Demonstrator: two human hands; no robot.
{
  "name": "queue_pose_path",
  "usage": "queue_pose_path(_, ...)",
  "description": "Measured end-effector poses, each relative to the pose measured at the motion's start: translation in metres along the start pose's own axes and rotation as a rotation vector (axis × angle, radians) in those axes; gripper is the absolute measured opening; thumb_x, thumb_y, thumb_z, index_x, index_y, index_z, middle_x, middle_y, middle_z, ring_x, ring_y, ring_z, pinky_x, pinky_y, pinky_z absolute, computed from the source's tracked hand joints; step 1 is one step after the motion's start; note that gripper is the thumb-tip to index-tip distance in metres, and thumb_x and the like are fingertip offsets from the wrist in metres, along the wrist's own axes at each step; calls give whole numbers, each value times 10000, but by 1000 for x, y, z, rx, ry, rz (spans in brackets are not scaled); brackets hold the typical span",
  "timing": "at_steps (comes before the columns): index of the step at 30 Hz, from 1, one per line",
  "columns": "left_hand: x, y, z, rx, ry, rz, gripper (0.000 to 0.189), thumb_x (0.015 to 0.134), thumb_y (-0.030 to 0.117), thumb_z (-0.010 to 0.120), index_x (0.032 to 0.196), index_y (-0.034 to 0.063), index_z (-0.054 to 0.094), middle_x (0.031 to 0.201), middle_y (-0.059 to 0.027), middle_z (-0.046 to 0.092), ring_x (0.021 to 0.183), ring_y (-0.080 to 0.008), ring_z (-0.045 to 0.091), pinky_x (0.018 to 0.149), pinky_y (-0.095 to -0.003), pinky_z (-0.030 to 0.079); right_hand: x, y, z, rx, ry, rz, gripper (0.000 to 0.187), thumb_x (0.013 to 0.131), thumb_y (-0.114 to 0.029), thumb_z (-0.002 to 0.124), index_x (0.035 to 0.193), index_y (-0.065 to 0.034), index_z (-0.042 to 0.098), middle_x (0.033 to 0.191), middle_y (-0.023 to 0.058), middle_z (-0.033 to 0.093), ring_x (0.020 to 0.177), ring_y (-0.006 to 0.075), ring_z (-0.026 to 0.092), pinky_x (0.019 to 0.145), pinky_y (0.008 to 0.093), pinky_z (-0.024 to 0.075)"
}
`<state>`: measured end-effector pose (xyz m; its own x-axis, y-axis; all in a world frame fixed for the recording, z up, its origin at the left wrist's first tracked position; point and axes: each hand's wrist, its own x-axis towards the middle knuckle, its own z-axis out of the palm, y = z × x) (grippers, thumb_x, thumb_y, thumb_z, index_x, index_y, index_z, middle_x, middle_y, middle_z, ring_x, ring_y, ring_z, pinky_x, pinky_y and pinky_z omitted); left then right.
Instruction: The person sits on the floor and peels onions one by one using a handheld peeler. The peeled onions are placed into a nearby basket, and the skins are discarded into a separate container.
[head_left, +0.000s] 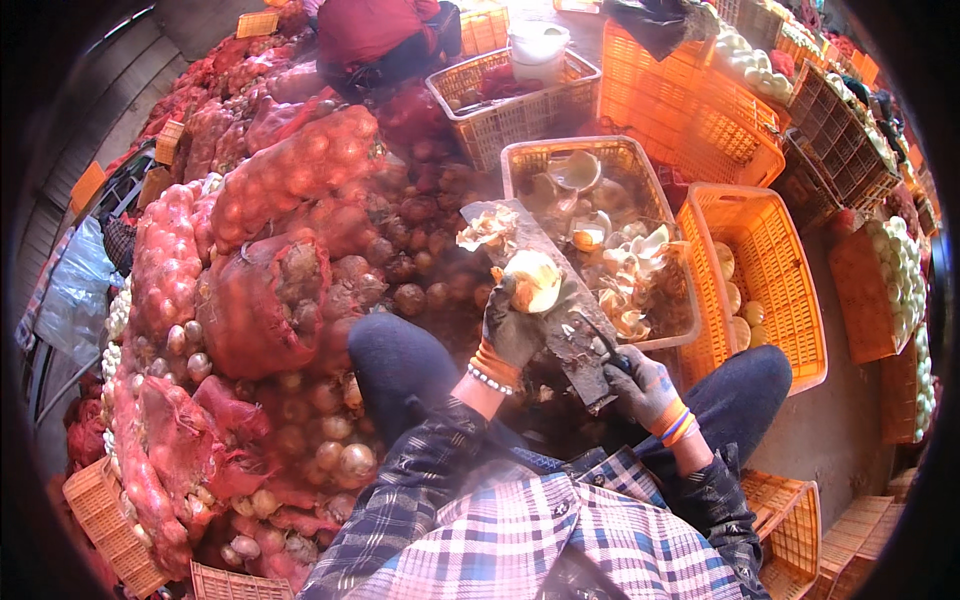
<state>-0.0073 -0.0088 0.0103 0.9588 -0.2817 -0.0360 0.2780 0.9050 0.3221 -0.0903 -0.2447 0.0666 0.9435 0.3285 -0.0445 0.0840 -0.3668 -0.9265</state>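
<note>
My left hand (511, 324), in a grey and orange work glove, grips a partly peeled onion (534, 280) over a narrow board (581, 315). Loose dry skin hangs around the onion's pale flesh. My right hand (646, 388), gloved as well, is closed around the dark handle of a knife (619, 363). Its thin blade points up and left, low over the board. More papery onion skins (491, 227) lie at the board's far end. Right beside the board stands a crate (691, 296) holding peel scraps and cut onion pieces.
On my left are red mesh sacks of onions (300, 169) and loose unpeeled onions (409, 298). An orange crate (780, 277) with a few peeled onions stands by my right knee. Ahead, a crate (480, 135) holds a white bucket (538, 52); a person in red (371, 34) is beyond.
</note>
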Motion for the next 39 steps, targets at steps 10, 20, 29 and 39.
queue_pose_path(10,-8,-12,-30,-6,35,-10,320,949,146,644,1255,66,595,1169,-33,651,1086,-150,618,956,-294,499,16,-28,19,-507,196,-264,314,942,-294,651,1135,-54,591,994,209,657,855,415,662,702,468,534)
queue_pose_path(20,-23,-45,17,473,169,215,298,911,114,653,1204,94,602,1061,5,624,929,-122,616,852,-284,520,27,-13,32,-655,229,-96,583,942,-292,641,1448,-58,472,1119,221,660,914,389,683,766,467,547)
queue_pose_path(29,-15,-31,-14,759,-17,287,263,972,59,545,1230,49,592,1105,-31,625,996,-131,595,918,-267,489,4,-32,9,-398,123,-147,561,932,-168,654,1463,-106,485,1216,258,637,1046,423,652,855,445,537)
queue_pose_path(39,-21,-45,-1,364,92,86,393,943,217,632,1308,91,562,1203,-48,631,1101,-195,618,964,-360,515,7,-15,21,-654,208,-108,661,896,-220,654,1501,-109,410,1138,199,654,893,384,686,755,456,561)
